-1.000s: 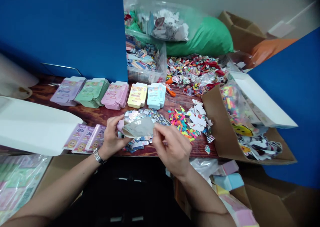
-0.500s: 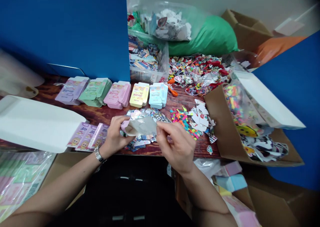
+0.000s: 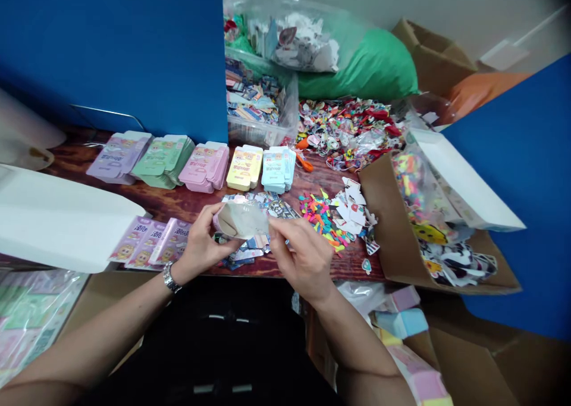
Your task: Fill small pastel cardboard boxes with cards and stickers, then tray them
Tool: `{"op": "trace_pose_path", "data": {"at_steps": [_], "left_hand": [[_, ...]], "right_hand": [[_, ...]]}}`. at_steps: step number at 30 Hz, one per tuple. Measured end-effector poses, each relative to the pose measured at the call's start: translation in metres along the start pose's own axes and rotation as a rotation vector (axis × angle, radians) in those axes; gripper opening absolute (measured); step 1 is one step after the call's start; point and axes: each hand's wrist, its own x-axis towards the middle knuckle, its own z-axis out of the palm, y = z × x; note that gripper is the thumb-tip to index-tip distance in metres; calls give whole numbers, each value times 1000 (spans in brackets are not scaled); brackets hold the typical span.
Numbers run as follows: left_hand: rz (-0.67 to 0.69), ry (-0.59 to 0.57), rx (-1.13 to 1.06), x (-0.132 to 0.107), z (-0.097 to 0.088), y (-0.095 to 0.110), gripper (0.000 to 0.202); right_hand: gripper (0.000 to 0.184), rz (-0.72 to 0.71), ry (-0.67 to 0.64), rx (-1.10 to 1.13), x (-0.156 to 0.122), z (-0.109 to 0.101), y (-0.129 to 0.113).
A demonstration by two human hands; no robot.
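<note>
The left hand (image 3: 205, 239) curled its fingers and thumb around a small open box (image 3: 218, 220), while the right hand (image 3: 306, 254) pinched the end of a clear bag (image 3: 253, 220) that reached to the box's mouth, above a heap of printed pieces (image 3: 285, 208). Farther out, purple cartons (image 3: 149, 245) lay beside the left wrist, and five pastel stacks (image 3: 244, 168) lined the table (image 3: 172, 205) behind.

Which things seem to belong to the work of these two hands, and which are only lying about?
Probably in the work:
- small open box, held by the left hand
- translucent plastic, pinched by the right hand

Apparently just lying about:
- green sack, at the back
- orange sack, back right
</note>
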Motion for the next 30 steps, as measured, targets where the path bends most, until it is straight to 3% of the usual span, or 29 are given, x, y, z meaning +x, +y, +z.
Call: {"op": "trace_pose_path", "data": {"at_steps": [5,9,12,15,20,24,30], "left_hand": [[136,-44,65,5,-8,0,61],[235,-71,102,7,-13,0,63],[220,-58,102,7,-13,3,65],[199,-56,109,6,-12,5,66],[191,-56,159,4,-12,4,65],[263,-43,212,4,-11,5,66],[292,-73,282,0,-6,1,70]], "right_hand": [[25,10,-127,83,3,-6,2],[22,-21,-87,-23,1,0,3],[23,-176,-45,-150,-2,10,1],[21,-222,6,-244,-3,18,0],[16,-184,-46,-354,-1,22,-2],[10,-108,-150,-389,4,22,-5],[22,-10,-323,-365,6,25,0]]}}
